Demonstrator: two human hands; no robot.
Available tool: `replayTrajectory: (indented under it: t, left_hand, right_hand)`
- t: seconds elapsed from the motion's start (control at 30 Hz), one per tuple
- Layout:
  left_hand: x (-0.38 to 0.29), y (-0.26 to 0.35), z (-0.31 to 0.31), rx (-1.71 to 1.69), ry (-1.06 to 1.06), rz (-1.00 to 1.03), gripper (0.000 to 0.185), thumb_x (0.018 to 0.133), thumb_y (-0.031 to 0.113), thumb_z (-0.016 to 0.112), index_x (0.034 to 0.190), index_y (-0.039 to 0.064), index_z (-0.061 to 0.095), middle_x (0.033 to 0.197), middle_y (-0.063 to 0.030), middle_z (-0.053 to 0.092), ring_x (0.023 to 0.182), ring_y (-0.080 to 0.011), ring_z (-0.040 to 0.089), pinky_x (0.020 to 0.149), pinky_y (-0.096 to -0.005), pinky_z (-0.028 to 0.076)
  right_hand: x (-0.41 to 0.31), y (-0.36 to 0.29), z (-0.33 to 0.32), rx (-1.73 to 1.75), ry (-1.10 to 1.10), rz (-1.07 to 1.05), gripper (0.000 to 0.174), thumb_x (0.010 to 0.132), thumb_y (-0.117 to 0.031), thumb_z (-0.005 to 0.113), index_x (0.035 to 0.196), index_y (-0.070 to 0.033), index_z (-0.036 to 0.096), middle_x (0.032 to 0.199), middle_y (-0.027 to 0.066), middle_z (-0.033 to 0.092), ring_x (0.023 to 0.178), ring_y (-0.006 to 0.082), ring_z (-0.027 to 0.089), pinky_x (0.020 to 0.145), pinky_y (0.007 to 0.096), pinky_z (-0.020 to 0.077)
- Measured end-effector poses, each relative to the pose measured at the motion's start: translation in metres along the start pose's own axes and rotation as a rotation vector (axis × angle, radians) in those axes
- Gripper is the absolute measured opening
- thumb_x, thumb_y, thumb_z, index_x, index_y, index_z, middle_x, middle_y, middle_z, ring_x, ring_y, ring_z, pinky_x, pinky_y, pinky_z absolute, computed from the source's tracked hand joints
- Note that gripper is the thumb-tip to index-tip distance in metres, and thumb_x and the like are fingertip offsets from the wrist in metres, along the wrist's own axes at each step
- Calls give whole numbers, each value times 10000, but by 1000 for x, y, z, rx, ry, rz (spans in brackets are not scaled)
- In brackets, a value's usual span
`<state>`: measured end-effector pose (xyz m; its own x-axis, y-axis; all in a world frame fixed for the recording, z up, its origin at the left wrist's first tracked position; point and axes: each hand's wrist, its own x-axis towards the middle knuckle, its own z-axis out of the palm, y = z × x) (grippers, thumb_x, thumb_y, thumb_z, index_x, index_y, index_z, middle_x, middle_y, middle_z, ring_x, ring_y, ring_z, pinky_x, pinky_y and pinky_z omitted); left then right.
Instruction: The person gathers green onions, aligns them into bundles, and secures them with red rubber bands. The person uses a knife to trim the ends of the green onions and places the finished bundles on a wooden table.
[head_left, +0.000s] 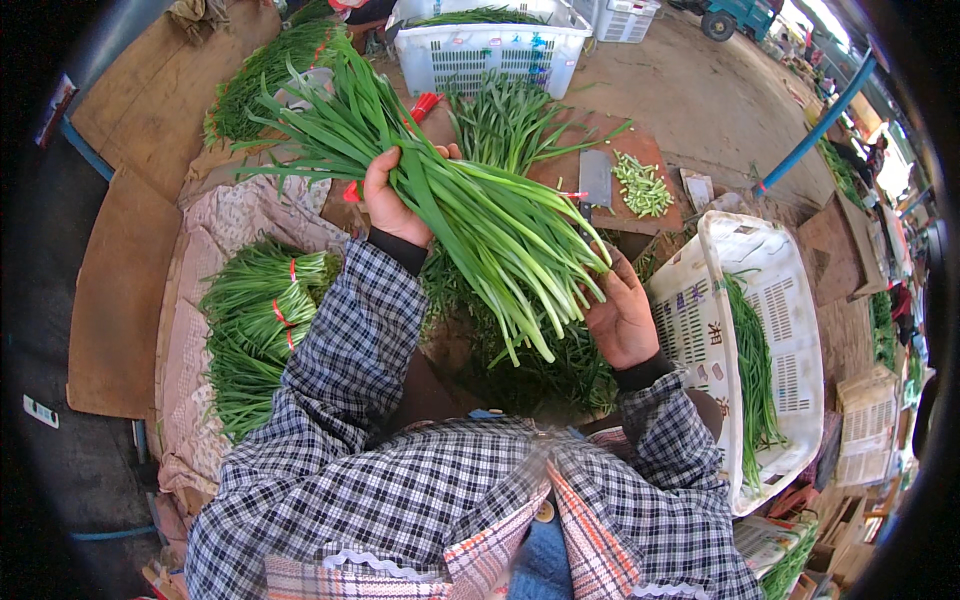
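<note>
A loose bunch of garlic chives (450, 202) lies slantwise across both of my hands. My left hand (397, 199) is wrapped around its leafy middle, thumb on top. At the pale stem ends, my right hand (619, 307) has its fingertips on the stalks, palm turned up. Beyond the bunch is a reddish board (637, 139) with a cleaver (595, 178), its handle partly hidden by the stems. A pile of short cut stem ends (641, 184) sits beside the blade. More loose chives (502, 124) spread over the board's left part.
At left, tied chive bunches (274, 315) rest on a patterned cloth (202, 285). A white plastic crate (712, 300) holding greens stands close at right. Another crate (487, 64) stands ahead, near red ties (425, 106). A blue pole (817, 124) slants at far right.
</note>
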<state>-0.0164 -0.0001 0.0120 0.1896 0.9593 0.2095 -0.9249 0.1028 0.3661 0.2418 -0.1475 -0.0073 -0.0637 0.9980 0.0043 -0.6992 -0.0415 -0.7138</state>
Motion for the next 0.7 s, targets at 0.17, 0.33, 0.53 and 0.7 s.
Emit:
replayTrajectory:
  t: [0.17, 0.33, 0.53, 0.7]
  left_hand:
    - [-1, -5, 3, 41, -60, -43, 386, 835, 297, 555, 1014, -43, 594, 932, -181, 671, 980, -317, 613, 1062, -447, 402]
    - [2, -9, 2, 97, -81, -14, 389, 825, 282, 557, 1072, -17, 562, 958, -179, 660, 1028, -343, 593, 1038, -465, 411]
    - [-3, -11, 7, 130, -62, -26, 384, 824, 278, 562, 1021, -51, 581, 952, -187, 654, 1037, -341, 574, 1069, -454, 381]
    - [-7, -13, 14, 133, -52, -52, 371, 828, 250, 560, 1038, -55, 582, 952, -193, 660, 995, -330, 600, 1092, -450, 371]
  right_hand:
    - [7, 10, -2, -102, 228, -3, 281, 923, -43, 606, 1193, -24, 530, 1109, 74, 634, 1003, 166, 620, 851, 301, 511]
    - [11, 18, -11, -184, 254, -64, 235, 912, -13, 608, 1138, -64, 571, 1101, 50, 645, 985, 147, 619, 873, 313, 499]
    - [17, 20, -27, -270, 225, -83, 252, 881, 18, 630, 1123, -34, 579, 1085, 60, 648, 973, 145, 617, 880, 301, 493]
    - [17, 17, -33, -317, 165, -101, 286, 862, 40, 633, 1136, -21, 577, 1084, 62, 648, 967, 148, 619, 896, 295, 486]
